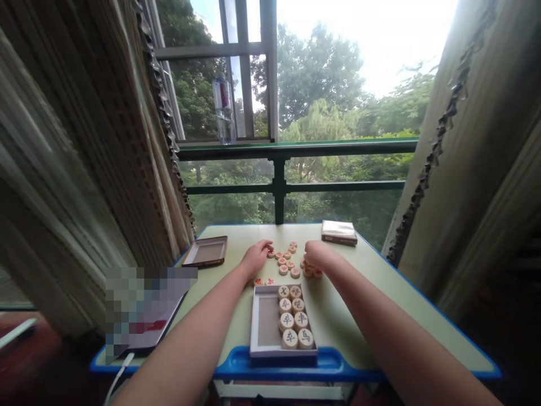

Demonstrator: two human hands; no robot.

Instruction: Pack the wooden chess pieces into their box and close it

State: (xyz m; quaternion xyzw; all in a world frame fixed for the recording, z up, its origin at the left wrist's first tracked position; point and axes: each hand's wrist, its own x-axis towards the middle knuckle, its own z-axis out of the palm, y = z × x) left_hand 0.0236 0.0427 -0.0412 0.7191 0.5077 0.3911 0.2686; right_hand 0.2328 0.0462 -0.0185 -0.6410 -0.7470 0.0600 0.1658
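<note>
Several round wooden chess pieces with red characters lie loose on the pale green table. My left hand rests at their left edge, fingers curled, fingertips touching a piece. My right hand sits at their right edge, fingers curled down over several pieces; what it grips is hidden. Nearer me, an open white box holds several pieces with black characters in two columns on its right side.
A brown box lid lies at the far left of the table, a closed box at the far right. A tablet-like device with a white cable sits at the near left corner. A bottle stands on the window ledge. Curtains flank both sides.
</note>
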